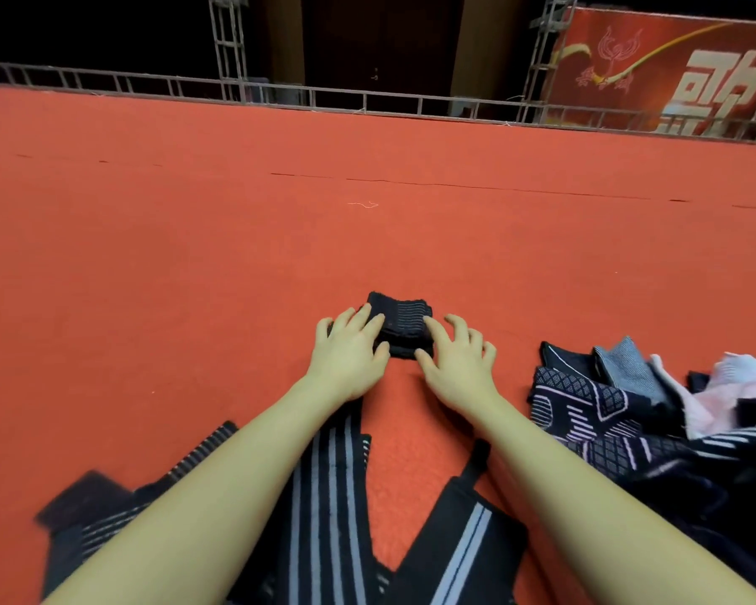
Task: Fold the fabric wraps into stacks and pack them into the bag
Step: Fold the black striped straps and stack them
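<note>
Both hands sit on a small folded wrap, dark with a patch of pale stripes, lying on the red carpet at centre. The left hand presses its left side with fingers spread; the right hand rests fingertips on its right edge. Neither grips; likely they flatten the fold so it holds square for stacking. Unfolded striped wraps trail near, under the forearms, within easy reach. A loose pile of patterned wraps lies to the right, with something pale pink on it. No bag identifiable. Metal truss rail far.
</note>
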Tool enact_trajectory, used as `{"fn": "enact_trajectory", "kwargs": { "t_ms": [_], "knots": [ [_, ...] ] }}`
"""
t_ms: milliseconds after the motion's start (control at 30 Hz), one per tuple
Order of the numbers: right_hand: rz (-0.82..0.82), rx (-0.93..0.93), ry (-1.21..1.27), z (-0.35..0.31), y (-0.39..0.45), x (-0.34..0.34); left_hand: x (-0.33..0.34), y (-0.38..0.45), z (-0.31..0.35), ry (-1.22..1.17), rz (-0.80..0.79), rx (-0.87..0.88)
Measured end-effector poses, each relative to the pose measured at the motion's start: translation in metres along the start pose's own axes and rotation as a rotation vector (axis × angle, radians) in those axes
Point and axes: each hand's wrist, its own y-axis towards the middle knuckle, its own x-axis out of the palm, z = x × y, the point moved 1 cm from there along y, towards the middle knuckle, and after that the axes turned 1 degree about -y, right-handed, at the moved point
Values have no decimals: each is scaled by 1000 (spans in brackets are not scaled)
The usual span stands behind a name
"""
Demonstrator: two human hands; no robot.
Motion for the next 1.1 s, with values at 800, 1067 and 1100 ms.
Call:
{"fn": "enact_trajectory", "kwargs": {
  "t_ms": [800, 1067, 1100],
  "knots": [
    [-162, 134, -146, 11, -203, -45, -22, -225, 57, -88, -196, -63],
    [327, 62, 103, 9, -185, -68, -34, -202, 60, -203, 116, -31],
    [369, 68, 138, 8, -179, -72, -38, -195, 59, -206, 137, -40]
  ]
}}
